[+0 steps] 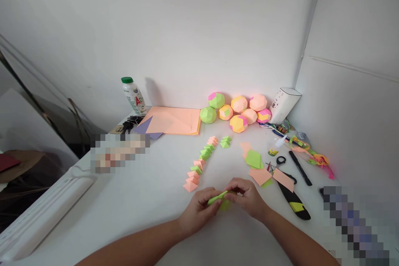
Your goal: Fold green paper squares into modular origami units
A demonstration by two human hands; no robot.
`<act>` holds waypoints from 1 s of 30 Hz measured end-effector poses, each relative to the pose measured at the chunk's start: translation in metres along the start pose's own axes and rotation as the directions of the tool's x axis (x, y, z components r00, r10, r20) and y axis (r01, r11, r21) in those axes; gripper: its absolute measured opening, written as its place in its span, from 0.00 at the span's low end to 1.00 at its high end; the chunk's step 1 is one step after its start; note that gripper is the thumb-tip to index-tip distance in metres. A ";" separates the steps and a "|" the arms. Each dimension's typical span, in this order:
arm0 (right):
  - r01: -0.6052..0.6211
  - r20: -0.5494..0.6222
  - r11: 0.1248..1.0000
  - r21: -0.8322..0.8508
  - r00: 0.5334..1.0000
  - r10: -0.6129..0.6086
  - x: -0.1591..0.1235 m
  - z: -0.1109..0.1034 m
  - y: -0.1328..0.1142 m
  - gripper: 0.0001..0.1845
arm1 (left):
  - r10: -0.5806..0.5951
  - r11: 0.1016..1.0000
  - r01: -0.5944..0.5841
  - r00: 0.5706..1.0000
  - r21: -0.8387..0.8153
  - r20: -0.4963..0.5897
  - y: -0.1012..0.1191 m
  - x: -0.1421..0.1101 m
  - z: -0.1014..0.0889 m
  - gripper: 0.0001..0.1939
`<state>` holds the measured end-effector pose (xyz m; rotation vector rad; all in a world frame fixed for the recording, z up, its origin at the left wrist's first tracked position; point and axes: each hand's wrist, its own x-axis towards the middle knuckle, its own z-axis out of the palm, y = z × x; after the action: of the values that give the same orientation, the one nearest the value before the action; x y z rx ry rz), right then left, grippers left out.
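Both hands meet over the near middle of the table around one piece of green paper (217,198), which looks folded. My left hand (199,210) pinches its left end between thumb and fingers. On the other end, the thumb and fingers of my right hand (246,197) are closed, partly hiding the paper. Just beyond the hands runs a row of folded paper units (195,174) in peach and green, with a short green group (225,142) beside it. Right of them lie loose green paper squares (254,159) and peach paper squares (260,176).
Several faceted paper balls (238,124) sit against the wall, beside a stack of peach sheets (174,120) and a bottle (134,95). Scissors (282,170), a black-and-yellow cutter (294,203), a black pen (300,168) and a glue bottle (279,141) lie at right. A white roll (46,216) lies left.
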<state>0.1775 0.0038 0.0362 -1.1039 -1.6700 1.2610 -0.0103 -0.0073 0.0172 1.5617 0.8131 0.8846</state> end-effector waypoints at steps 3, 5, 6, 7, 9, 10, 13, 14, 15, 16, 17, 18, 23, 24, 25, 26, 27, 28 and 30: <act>-0.005 0.003 1.000 0.018 1.000 0.005 0.000 0.000 0.000 0.12 | 0.008 1.000 -0.008 1.000 -0.005 -0.011 -0.001 0.000 0.000 0.17; -0.007 0.004 1.000 0.017 1.000 0.007 0.001 0.000 -0.001 0.13 | 0.014 1.000 -0.014 1.000 -0.002 -0.017 -0.002 -0.001 0.001 0.17; -0.006 0.004 1.000 0.014 1.000 0.006 0.001 0.000 -0.002 0.13 | 0.015 1.000 -0.015 1.000 0.000 -0.019 -0.002 -0.001 0.001 0.17; -0.005 0.003 1.000 0.011 1.000 0.005 0.001 0.001 -0.003 0.13 | 0.013 1.000 -0.013 1.000 0.002 -0.021 -0.003 -0.001 0.001 0.17; -0.005 0.002 1.000 0.012 1.000 0.005 0.001 0.001 -0.004 0.13 | 0.015 1.000 -0.015 1.000 0.005 -0.025 -0.003 0.000 0.001 0.17; -0.003 0.000 1.000 0.016 1.000 0.003 0.000 0.000 -0.004 0.13 | 0.015 1.000 -0.015 1.000 0.005 -0.026 -0.002 0.000 0.001 0.17; 0.007 0.001 1.000 0.024 1.000 -0.007 0.000 0.000 -0.002 0.12 | 0.009 1.000 -0.009 1.000 0.012 -0.023 -0.001 0.000 0.001 0.18; 0.011 0.001 1.000 0.027 1.000 -0.011 0.000 0.000 -0.001 0.12 | 0.008 1.000 -0.008 1.000 0.020 -0.024 0.000 0.000 0.001 0.18; 0.013 0.002 0.999 0.030 1.000 -0.013 0.000 -0.001 0.000 0.12 | 0.007 1.000 -0.006 1.000 0.029 -0.023 0.001 0.000 0.001 0.19; 0.012 0.005 0.999 0.033 1.000 -0.012 -0.001 -0.001 0.001 0.12 | 0.009 0.999 -0.008 1.000 0.037 -0.023 0.001 0.000 0.001 0.19; 0.009 0.008 0.999 0.037 1.000 -0.010 -0.001 -0.001 0.001 0.12 | 0.011 0.999 -0.010 1.000 0.041 -0.020 0.001 0.000 0.001 0.19; 0.006 0.010 0.999 0.038 1.000 -0.006 -0.001 -0.001 0.002 0.12 | 0.010 0.999 -0.010 1.000 0.043 -0.016 0.002 0.000 0.001 0.20; 0.022 0.018 1.000 0.013 1.000 -0.022 -0.001 -0.001 0.000 0.12 | 0.004 0.999 -0.004 1.000 0.043 0.000 0.002 0.000 0.001 0.19; 0.031 0.022 1.000 0.000 0.999 -0.031 -0.002 -0.001 0.000 0.12 | 0.005 0.999 -0.005 1.000 0.042 0.001 0.002 0.000 0.001 0.19; 0.041 0.026 0.999 -0.014 0.999 -0.041 -0.002 -0.001 -0.001 0.12 | 0.004 0.999 -0.004 1.000 0.039 0.006 0.002 0.000 0.002 0.19; 0.052 0.031 0.998 -0.031 0.998 -0.051 -0.002 -0.001 -0.001 0.12 | 0.001 0.999 -0.001 1.000 0.034 0.009 0.002 0.000 0.002 0.19; 0.068 0.037 0.997 -0.048 0.997 -0.066 -0.002 -0.001 -0.002 0.12 | -0.004 1.000 0.004 1.000 0.026 0.011 0.002 0.000 0.002 0.19; 0.088 0.044 0.994 -0.065 0.995 -0.085 -0.003 -0.001 -0.002 0.12 | -0.012 1.000 0.011 1.000 0.016 0.014 0.001 0.000 0.002 0.19; 0.136 0.068 0.986 -0.097 0.989 -0.130 -0.003 -0.001 -0.001 0.10 | -0.031 0.999 0.031 0.999 -0.010 0.037 -0.001 0.000 0.002 0.19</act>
<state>0.1789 0.0015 0.0375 -1.0031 -1.8400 1.1465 -0.0083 -0.0081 0.0165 1.5479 0.8029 0.8336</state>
